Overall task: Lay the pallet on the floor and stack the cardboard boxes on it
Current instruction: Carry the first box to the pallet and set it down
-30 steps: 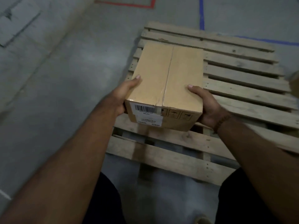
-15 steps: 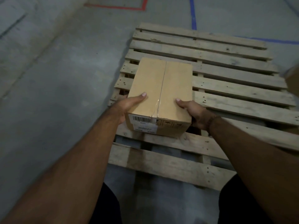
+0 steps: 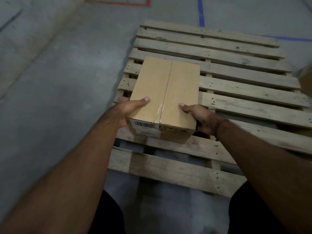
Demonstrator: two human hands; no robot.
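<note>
A wooden pallet (image 3: 236, 85) lies flat on the grey concrete floor. A taped brown cardboard box (image 3: 165, 92) with a barcode label on its near face sits over the pallet's near left part. My left hand (image 3: 128, 110) grips its near left corner, thumb on top. My right hand (image 3: 197, 115) grips the near right corner, thumb on top, fingers hidden down the side. Whether the box rests fully on the slats I cannot tell.
Part of another brown box (image 3: 306, 78) shows at the right edge. Blue tape (image 3: 200, 14) and red tape (image 3: 121, 2) mark the floor beyond the pallet. Bare concrete (image 3: 59, 81) spreads to the left. My dark-clothed legs are at the bottom.
Both hands have brought the box down and nearer onto the pallet's near left part. The hands slid toward the box's near corners.
</note>
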